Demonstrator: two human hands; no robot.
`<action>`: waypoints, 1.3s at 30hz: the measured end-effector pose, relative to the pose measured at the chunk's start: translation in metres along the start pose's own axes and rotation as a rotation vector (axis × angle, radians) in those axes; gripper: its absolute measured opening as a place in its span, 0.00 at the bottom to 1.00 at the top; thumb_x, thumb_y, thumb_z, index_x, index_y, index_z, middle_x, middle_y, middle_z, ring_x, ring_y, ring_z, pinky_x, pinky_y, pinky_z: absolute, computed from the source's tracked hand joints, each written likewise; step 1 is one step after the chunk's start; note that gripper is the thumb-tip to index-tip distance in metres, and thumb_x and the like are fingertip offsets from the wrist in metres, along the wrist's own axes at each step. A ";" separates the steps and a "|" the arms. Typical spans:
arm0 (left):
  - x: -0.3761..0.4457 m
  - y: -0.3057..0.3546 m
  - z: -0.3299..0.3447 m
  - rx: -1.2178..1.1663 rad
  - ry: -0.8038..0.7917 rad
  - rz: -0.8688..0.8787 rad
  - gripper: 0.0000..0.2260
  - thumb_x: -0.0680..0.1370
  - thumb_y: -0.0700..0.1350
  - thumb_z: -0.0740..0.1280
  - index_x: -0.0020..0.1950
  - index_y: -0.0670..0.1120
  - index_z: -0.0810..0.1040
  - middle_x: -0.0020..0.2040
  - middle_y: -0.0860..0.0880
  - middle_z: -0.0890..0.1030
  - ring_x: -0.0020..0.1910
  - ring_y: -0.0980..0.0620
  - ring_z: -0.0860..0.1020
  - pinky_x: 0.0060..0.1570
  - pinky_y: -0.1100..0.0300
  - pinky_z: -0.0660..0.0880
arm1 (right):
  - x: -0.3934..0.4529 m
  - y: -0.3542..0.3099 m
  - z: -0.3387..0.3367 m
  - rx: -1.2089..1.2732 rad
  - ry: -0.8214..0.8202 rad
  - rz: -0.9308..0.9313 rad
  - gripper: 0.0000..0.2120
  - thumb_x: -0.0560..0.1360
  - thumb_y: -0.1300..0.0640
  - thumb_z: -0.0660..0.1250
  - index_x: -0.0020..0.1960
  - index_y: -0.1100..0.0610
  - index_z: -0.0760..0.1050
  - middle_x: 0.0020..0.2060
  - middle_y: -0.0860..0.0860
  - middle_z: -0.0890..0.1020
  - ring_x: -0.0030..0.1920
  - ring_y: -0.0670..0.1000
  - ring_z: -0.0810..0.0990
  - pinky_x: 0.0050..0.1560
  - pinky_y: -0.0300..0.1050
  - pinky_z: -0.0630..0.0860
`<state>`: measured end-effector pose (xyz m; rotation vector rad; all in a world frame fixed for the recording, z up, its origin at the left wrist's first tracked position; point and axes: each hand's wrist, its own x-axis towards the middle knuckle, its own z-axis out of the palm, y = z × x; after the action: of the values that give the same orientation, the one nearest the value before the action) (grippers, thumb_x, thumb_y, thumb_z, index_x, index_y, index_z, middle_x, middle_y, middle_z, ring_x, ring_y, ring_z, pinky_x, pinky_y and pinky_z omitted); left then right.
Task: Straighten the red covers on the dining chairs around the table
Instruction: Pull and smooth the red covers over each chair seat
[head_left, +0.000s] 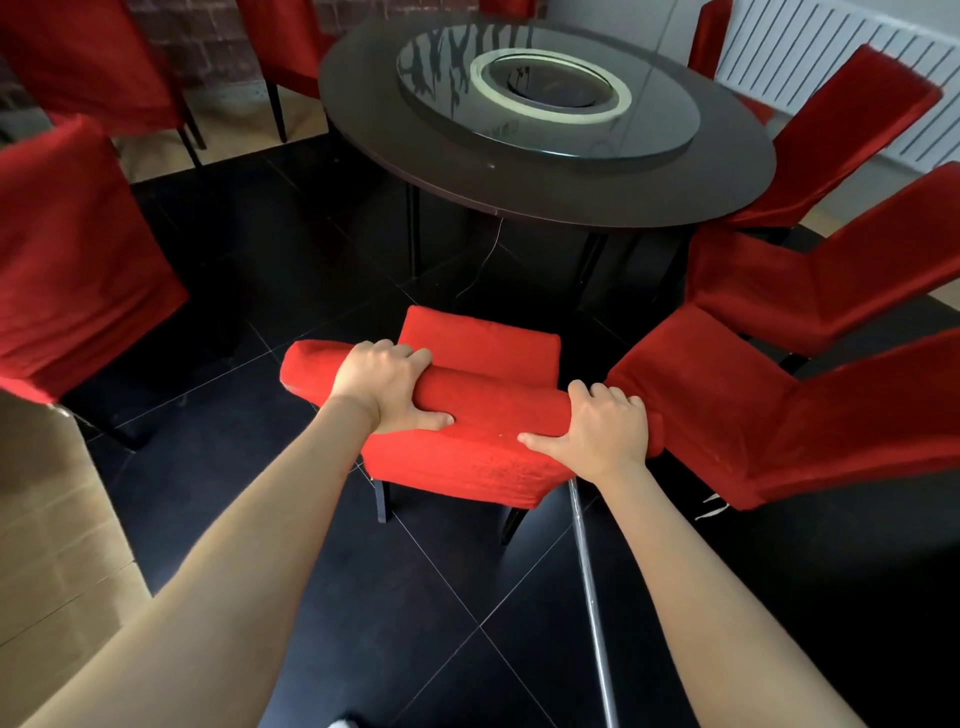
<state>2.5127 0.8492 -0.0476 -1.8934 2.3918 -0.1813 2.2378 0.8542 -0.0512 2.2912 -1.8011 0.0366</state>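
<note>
Left hand (387, 387) grips the top edge of the nearest chair's backrest, fingers curled over the far side, thumb pressed flat on the near face of the red cover (467, 457). Right hand (597, 428) grips the same top edge further along toward its right end, fingers wrapped over, thumb stretched along the near face. Both forearms bare, reaching in from the bottom of the view.

Nearest chair (483, 345) faces the table, seat visible beyond the backrest, dark legs below. Its cover sits bunched into a rounded roll along the top edge between and under the hands.

Just beside it on the right, a second covered chair (779, 415), its seat corner touching or nearly touching the right hand's end of the backrest; cannot tell which. Two more covered chairs (831, 280) further right. One covered chair (72, 249) well apart on the left, others at the far side.

Round dark table (467, 171) ahead, glass turntable (649, 140) on top. Black tiled floor (415, 597). Cardboard box (52, 545) at lower left. White radiator (810, 47) upper right.
</note>
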 end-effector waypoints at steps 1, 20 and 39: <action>-0.001 0.000 -0.001 -0.005 -0.009 0.000 0.41 0.59 0.79 0.46 0.56 0.51 0.73 0.43 0.53 0.77 0.43 0.50 0.76 0.47 0.55 0.72 | 0.000 0.001 0.000 -0.003 -0.016 0.000 0.46 0.58 0.18 0.49 0.51 0.57 0.76 0.40 0.52 0.80 0.42 0.55 0.79 0.44 0.49 0.71; -0.103 -0.103 -0.016 -0.216 0.128 -0.378 0.42 0.70 0.71 0.64 0.77 0.50 0.59 0.65 0.47 0.75 0.62 0.45 0.74 0.60 0.50 0.70 | 0.031 -0.081 -0.037 0.242 -0.051 -0.264 0.49 0.67 0.26 0.60 0.77 0.52 0.49 0.67 0.55 0.73 0.65 0.56 0.73 0.66 0.57 0.66; -0.186 -0.410 0.010 -0.271 0.148 -0.714 0.39 0.71 0.68 0.65 0.76 0.52 0.60 0.59 0.46 0.78 0.59 0.43 0.76 0.56 0.50 0.71 | 0.179 -0.398 -0.085 0.548 -0.256 -0.281 0.45 0.71 0.33 0.66 0.78 0.49 0.49 0.71 0.54 0.70 0.68 0.56 0.70 0.63 0.54 0.69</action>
<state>2.9512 0.9367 0.0015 -2.8815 1.7672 -0.0370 2.6746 0.7870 -0.0040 3.0406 -1.7202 0.2251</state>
